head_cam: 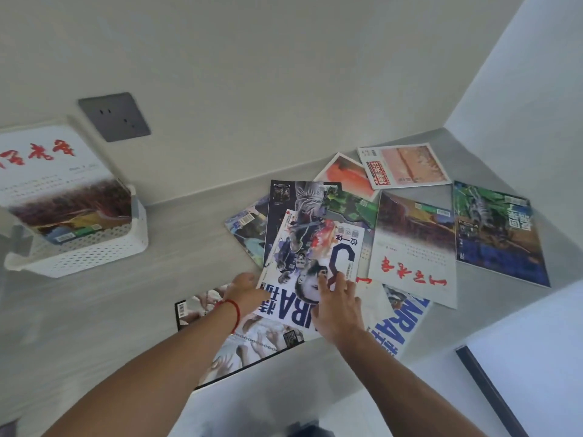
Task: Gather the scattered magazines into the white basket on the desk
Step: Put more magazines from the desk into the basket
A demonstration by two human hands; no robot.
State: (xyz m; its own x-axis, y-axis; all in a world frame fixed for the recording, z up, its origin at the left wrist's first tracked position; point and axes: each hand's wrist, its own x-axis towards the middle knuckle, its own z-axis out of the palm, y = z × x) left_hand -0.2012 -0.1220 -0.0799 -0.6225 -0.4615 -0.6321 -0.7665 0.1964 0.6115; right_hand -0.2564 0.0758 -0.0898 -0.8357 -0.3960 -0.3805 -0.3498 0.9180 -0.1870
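The right hand (pixel 337 305) lies flat on the top magazine (pixel 310 269), fingers straight and spread, fingertips pressing its cover. The left hand (pixel 244 291) meets the near-left edge of that same magazine, wearing a red cord (pixel 235 313) at the wrist; whether its fingers curl under the edge cannot be told. Both forearms reach in from the near side.

The top magazine rests on a loose pile: a black-bordered one (pixel 249 345) pokes out below it toward the near edge, a dark-covered one (pixel 285 200) lies beneath on the far side, and a white magazine with red characters (pixel 413 263) sits just to the right, overlapping others. Farther right lies a green and blue cover (pixel 498 234); far behind, two orange-toned ones (pixel 403 167) sit near the wall. All lie on the grey desk (pixel 126 304).

Well to the left stands the white basket (pixel 91 253), already holding a stack of magazines (pixel 56 181). A grey wall socket (pixel 114 116) is mounted just beyond it.
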